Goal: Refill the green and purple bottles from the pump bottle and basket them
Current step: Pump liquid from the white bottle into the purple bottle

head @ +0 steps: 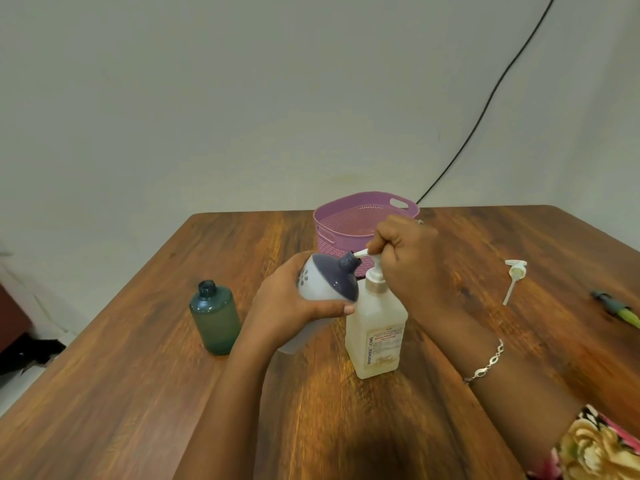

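My left hand (287, 299) grips the purple-topped white bottle (325, 280), tilted so its open neck meets the white spout of the pump bottle (375, 327). That pale, labelled pump bottle stands upright on the table. My right hand (408, 258) sits on the pump head with its fingers curled round it. The green bottle (215, 317) stands uncapped to the left, apart from both hands. The purple basket (363, 220) stands behind my hands.
A loose white pump cap with its tube (514, 277) lies on the wooden table (138, 393) to the right. A green and dark cap piece (620, 311) lies near the right edge. A black cable (485, 105) runs down the wall behind.
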`<action>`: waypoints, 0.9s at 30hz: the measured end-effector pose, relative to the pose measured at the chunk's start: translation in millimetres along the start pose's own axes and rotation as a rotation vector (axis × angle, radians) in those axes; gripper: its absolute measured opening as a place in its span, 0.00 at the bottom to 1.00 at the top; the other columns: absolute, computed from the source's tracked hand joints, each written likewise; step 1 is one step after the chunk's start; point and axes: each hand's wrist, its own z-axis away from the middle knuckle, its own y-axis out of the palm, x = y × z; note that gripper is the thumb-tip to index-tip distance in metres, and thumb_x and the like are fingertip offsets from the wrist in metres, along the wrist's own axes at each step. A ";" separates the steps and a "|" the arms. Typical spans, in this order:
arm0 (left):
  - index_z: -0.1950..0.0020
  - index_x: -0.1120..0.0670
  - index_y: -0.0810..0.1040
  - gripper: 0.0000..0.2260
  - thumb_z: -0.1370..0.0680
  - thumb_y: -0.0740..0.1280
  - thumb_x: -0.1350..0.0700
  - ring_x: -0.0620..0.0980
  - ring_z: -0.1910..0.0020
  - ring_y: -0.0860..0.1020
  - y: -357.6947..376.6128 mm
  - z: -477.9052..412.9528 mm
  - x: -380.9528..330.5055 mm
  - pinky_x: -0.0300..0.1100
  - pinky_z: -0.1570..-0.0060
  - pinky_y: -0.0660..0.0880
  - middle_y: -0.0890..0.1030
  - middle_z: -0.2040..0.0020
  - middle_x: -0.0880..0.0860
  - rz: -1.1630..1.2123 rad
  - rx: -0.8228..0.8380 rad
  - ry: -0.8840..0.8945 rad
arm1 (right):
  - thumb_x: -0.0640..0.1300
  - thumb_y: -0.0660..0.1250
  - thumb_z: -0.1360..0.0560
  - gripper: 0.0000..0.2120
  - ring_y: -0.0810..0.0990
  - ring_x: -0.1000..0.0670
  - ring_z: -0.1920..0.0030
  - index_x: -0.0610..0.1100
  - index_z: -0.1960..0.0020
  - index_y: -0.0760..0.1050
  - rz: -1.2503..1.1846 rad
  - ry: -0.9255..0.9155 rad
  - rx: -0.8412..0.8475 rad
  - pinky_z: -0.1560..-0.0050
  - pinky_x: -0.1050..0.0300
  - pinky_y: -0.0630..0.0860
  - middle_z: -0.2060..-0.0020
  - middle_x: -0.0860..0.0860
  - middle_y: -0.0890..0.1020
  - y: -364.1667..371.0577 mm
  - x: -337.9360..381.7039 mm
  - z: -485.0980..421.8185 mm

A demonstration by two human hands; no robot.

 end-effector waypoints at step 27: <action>0.37 0.47 0.71 0.32 0.38 0.78 0.45 0.44 0.50 0.75 5.3 -1.6 -8.5 0.41 0.53 0.75 0.77 0.45 0.45 -0.020 -0.016 0.005 | 0.34 0.65 0.31 0.08 0.76 0.52 0.58 0.39 0.54 0.79 0.208 0.008 -0.085 0.58 0.70 0.68 0.58 0.47 0.80 3.9 6.2 35.1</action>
